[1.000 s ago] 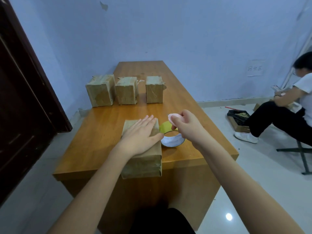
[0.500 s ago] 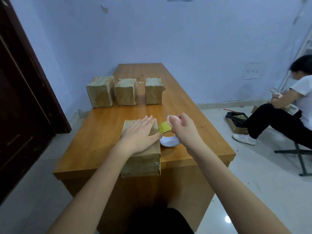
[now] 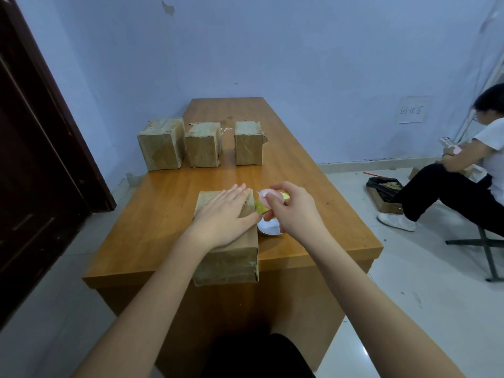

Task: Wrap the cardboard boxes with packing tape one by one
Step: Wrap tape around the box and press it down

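Since the earlier frames: right hand drawn slightly nearer the box; other items unchanged.

Dark brown wooden door [image 3: 32, 170]: far left, against the blue wall.

Three brown cardboard boxes wrapped in clear tape [image 3: 203, 144]: in a row across the middle of the orange-brown wooden table [image 3: 163, 214], apart from the hands.

Brown cardboard box under work [image 3: 229, 257]: at the table's near edge, overhanging it.

Left hand [image 3: 225, 214]: flat on the box top, fingers straight and together, pressing, grasping nothing.

Roll of clear packing tape [image 3: 268, 227]: on the table, touching the box's right side, with a yellow-green part above it.

Right hand [image 3: 293, 207]: fingers curled, pinching a pale pink piece at the roll's top.

Seated person [image 3: 463, 181]: far right, on a chair, well apart.
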### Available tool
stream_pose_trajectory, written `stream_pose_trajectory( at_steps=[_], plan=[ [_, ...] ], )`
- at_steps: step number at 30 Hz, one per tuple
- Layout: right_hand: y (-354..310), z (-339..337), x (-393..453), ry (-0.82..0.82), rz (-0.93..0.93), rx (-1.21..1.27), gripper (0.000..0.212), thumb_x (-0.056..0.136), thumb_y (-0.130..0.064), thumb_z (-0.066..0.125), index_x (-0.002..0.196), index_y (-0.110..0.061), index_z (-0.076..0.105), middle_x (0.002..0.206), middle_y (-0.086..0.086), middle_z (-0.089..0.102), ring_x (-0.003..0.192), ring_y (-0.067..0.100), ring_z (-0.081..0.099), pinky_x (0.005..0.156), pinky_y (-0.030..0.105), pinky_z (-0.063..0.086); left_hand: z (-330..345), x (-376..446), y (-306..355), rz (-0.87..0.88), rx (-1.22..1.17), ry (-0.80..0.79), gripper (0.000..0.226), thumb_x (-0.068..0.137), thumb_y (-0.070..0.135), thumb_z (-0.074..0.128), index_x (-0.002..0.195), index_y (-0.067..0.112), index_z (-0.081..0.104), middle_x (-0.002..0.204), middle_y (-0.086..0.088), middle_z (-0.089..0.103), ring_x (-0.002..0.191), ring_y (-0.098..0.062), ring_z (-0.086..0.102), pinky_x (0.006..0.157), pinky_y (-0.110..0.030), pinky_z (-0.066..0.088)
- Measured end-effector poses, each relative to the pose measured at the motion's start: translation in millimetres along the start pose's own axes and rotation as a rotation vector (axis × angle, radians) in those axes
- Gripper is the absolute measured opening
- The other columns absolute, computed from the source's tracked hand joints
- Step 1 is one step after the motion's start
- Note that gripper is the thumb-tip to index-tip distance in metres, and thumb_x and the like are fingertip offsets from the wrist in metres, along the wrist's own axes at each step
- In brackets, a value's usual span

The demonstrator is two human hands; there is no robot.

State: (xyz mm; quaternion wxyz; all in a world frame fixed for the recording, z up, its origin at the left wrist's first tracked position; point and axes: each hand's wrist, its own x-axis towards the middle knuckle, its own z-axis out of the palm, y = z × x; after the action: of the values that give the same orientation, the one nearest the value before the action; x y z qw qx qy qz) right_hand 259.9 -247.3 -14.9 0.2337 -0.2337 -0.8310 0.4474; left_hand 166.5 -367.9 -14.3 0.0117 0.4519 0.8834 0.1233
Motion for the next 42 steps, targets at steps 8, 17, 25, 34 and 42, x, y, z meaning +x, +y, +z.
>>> stream_pose_trajectory(
  at_steps=[8, 17, 25, 34, 42],
  plan=[
    [-12, 9, 7, 0.009, 0.061, -0.172, 0.033, 0.099, -0.024, 0.043, 0.129, -0.017, 0.056, 0.117, 0.007, 0.064, 0.098, 0.026, 0.065, 0.081, 0.046, 0.056, -1, 0, 1, -0.001, 0.002, -0.003, 0.070, 0.093, 0.058, 0.032, 0.150, 0.023, 0.010, 0.158, 0.005, 0.006, 0.143, -0.008, 0.003, 0.115, -0.027, 0.002],
    [-20, 13, 10, 0.001, 0.095, -0.249, 0.033, 0.100, -0.023, 0.041, 0.128, -0.015, 0.056, 0.122, 0.009, 0.061, 0.106, 0.027, 0.060, 0.087, 0.036, 0.050, 0, 2, 0, 0.007, 0.017, -0.002, 0.067, 0.095, 0.053, 0.031, 0.150, 0.021, 0.012, 0.158, 0.003, 0.006, 0.143, -0.009, 0.003, 0.114, -0.026, 0.002],
    [-23, 14, 15, -0.048, 0.126, -0.328, 0.033, 0.100, -0.023, 0.036, 0.125, -0.017, 0.058, 0.116, 0.007, 0.064, 0.095, 0.030, 0.064, 0.082, 0.037, 0.052, 3, 3, -2, 0.002, 0.031, 0.002, 0.065, 0.095, 0.050, 0.028, 0.150, 0.020, 0.012, 0.158, 0.002, 0.007, 0.143, -0.010, 0.003, 0.114, -0.027, 0.001],
    [-20, 12, 16, -0.073, 0.103, -0.235, 0.034, 0.100, -0.021, 0.036, 0.126, -0.013, 0.057, 0.105, 0.003, 0.060, 0.064, 0.011, 0.055, 0.080, 0.045, 0.056, 3, 1, 1, -0.017, 0.035, -0.003, 0.061, 0.097, 0.047, 0.020, 0.150, 0.019, 0.010, 0.158, 0.002, 0.005, 0.144, -0.009, 0.001, 0.115, -0.027, 0.000],
    [-12, 7, 8, -0.092, 0.069, -0.139, 0.035, 0.099, -0.016, 0.037, 0.127, -0.009, 0.057, 0.120, 0.010, 0.062, 0.091, 0.022, 0.056, 0.081, 0.038, 0.052, 4, 2, 0, -0.023, 0.042, -0.022, 0.064, 0.095, 0.051, 0.014, 0.150, 0.020, 0.008, 0.158, 0.003, 0.003, 0.143, -0.008, 0.000, 0.115, -0.027, 0.000]
  ],
)
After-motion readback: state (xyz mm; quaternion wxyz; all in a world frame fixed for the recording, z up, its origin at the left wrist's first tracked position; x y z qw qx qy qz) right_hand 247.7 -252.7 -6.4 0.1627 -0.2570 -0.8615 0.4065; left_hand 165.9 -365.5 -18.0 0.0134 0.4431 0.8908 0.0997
